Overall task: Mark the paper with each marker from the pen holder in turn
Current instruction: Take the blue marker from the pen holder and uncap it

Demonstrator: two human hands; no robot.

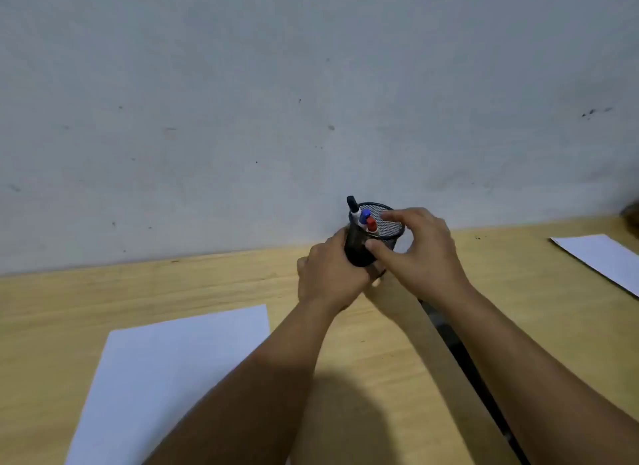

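1. The right hand (420,253) is held over the mesh pen holder (389,234), fingers spread, nothing pinched.
2. The left hand (330,274) is wrapped around the holder's side, fingers pressed together.
3. 3 markers are seen inside: black-capped (352,205), blue-capped (364,216), red-capped (371,225).
4. The holder is tilted, near the desk's (242,278) far edge by the wall.
5. The markers are judged light, stiff and smooth; a cap-end pinch should suit.
6. The paper (166,371) lies at the near-left edge.

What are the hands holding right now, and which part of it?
The left hand has its grip around the lower side wall of the black mesh pen holder. The right hand hovers at its rim, thumb on the wall, holding no marker.
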